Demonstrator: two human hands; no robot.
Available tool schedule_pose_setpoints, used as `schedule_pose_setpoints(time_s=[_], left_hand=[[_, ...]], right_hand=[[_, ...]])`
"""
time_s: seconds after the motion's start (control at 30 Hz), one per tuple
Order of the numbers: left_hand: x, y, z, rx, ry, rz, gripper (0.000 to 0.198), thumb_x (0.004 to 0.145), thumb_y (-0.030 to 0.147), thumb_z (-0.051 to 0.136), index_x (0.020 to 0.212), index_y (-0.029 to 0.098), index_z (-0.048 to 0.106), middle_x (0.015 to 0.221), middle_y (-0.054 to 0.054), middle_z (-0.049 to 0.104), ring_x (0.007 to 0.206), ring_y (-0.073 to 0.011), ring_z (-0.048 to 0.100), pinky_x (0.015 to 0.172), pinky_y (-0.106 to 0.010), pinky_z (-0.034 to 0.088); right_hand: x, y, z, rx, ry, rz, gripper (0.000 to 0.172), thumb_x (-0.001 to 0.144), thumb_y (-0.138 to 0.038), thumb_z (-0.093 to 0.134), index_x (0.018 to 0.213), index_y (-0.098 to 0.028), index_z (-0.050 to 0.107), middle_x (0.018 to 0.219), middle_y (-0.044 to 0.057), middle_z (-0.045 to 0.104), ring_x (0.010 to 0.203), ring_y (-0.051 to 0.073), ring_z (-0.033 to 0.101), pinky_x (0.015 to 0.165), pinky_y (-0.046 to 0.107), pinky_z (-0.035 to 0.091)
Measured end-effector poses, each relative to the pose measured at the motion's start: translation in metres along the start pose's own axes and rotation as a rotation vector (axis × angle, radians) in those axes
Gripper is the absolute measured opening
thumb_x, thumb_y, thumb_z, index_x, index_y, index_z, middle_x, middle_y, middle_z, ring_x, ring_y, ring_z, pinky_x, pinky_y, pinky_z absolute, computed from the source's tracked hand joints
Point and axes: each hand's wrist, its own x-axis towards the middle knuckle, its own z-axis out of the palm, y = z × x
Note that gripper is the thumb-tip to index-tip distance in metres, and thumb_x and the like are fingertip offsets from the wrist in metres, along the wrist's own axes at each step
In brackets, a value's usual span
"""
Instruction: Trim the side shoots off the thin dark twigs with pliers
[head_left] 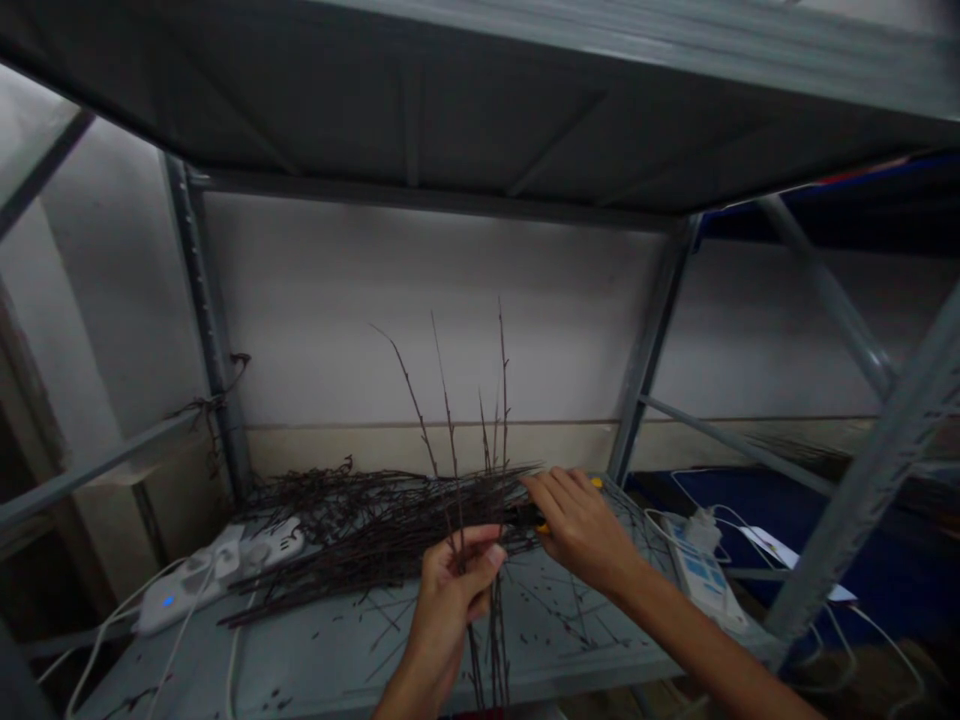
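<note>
Thin dark twigs (pixel 452 430) stand upright in my left hand (pixel 454 585), pinched between thumb and fingers. Their lower ends (pixel 495 640) hang below the hand, past the shelf's front edge. My right hand (pixel 577 520) is closed around pruning shears (pixel 541 527), of which only a bit of yellow handle and a dark head show. The head points left, close to the twigs just above my left thumb; whether it touches them I cannot tell. Behind both hands lies a large heap of similar twigs (pixel 360 530) on the shelf.
The grey metal shelf (pixel 315 665) carries scattered twig bits. A white power strip (pixel 176 600) with cables lies at left, another strip (pixel 705 570) at right. Metal posts (pixel 652 350) and an upper shelf (pixel 450 110) frame the space. Beyond the right post lies a white phone-like item (pixel 787 555).
</note>
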Motion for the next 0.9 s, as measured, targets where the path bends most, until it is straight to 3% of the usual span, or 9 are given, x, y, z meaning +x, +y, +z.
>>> schedule_pose_setpoints(time_s=[0.2,0.37,0.43,0.5,0.6,0.7,0.9], left_hand=[[0.0,-0.004,0.003,-0.031,0.029,-0.039,0.054,0.053,0.049,0.094,0.089,0.013,0.077,0.065,0.001,0.063,0.04,-0.0021,0.034,0.038,-0.018,0.018],[0.001,-0.008,0.004,-0.071,0.03,-0.048,0.06,0.049,0.054,0.094,0.089,0.013,0.077,0.065,0.001,0.06,0.04,-0.001,0.029,0.038,-0.018,0.017],[0.003,-0.008,0.004,-0.093,0.051,-0.055,0.063,0.048,0.056,0.094,0.092,0.014,0.078,0.067,0.001,0.06,0.041,-0.0005,0.028,0.038,-0.017,0.017],[0.005,-0.006,0.004,-0.106,0.061,-0.057,0.063,0.049,0.054,0.094,0.095,0.015,0.079,0.067,0.003,0.057,0.042,-0.0003,0.027,0.038,-0.017,0.016],[0.008,-0.004,0.002,-0.11,0.057,-0.07,0.061,0.05,0.05,0.095,0.096,0.015,0.08,0.064,0.004,0.052,0.044,-0.0011,0.026,0.038,-0.017,0.015],[0.008,-0.002,-0.001,-0.117,0.057,-0.085,0.059,0.051,0.048,0.095,0.097,0.014,0.08,0.063,0.005,0.049,0.045,-0.0022,0.027,0.039,-0.017,0.016],[0.005,-0.004,-0.001,-0.124,0.022,-0.092,0.052,0.056,0.043,0.094,0.097,0.015,0.078,0.064,0.006,0.049,0.047,-0.0029,0.029,0.041,-0.018,0.019]], right_hand=[[0.005,0.002,0.001,0.032,0.165,-0.105,0.028,0.097,-0.013,0.048,0.121,-0.013,0.063,0.09,0.011,0.075,0.083,0.024,0.067,0.078,0.039,0.047],[0.005,0.001,0.009,0.108,0.146,-0.099,0.018,0.092,-0.007,0.052,0.1,-0.014,0.066,0.074,0.006,0.071,0.068,0.022,0.067,0.063,0.034,0.046],[0.004,-0.002,0.014,0.173,0.076,0.006,0.018,0.085,-0.004,0.055,0.091,-0.017,0.067,0.073,0.005,0.071,0.068,0.023,0.067,0.062,0.034,0.047],[0.004,-0.006,0.017,0.269,0.015,0.151,0.018,0.083,-0.007,0.058,0.093,-0.018,0.068,0.079,0.006,0.074,0.073,0.025,0.07,0.065,0.034,0.05],[0.008,-0.014,0.013,0.493,-0.017,0.387,0.019,0.091,-0.026,0.06,0.107,-0.02,0.067,0.095,0.008,0.078,0.084,0.027,0.074,0.074,0.036,0.054],[0.015,-0.024,-0.001,0.733,-0.004,0.596,0.026,0.094,-0.044,0.059,0.103,-0.022,0.07,0.097,0.009,0.078,0.088,0.028,0.074,0.079,0.038,0.055],[0.022,-0.044,-0.017,1.09,-0.006,0.791,0.036,0.084,-0.052,0.069,0.101,-0.021,0.07,0.096,0.008,0.077,0.089,0.026,0.072,0.08,0.036,0.056]])
